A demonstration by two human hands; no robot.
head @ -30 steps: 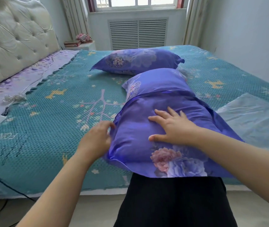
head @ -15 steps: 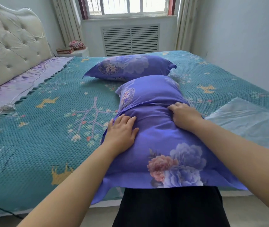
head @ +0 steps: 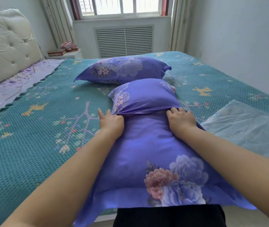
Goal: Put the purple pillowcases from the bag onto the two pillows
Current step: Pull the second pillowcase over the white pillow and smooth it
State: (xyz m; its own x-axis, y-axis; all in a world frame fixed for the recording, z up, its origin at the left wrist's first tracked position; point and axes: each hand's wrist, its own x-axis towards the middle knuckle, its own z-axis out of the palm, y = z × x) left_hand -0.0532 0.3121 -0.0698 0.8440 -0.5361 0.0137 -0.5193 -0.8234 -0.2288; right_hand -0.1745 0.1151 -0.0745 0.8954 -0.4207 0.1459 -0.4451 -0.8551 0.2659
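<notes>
On the knobbly teal bedspread (head: 32,145), the near pillow (head: 147,153), plump in smooth purple floral fabric, lies at 6 o'clock. The left hand (head: 111,122) and right hand (head: 180,119) each pinch the pillowcase's open hem (head: 145,111) in curled fingers. The second cased pillow (head: 124,70) sits at 12 o'clock; a crinkled clear bag (head: 248,126) lies at 3 o'clock.
</notes>
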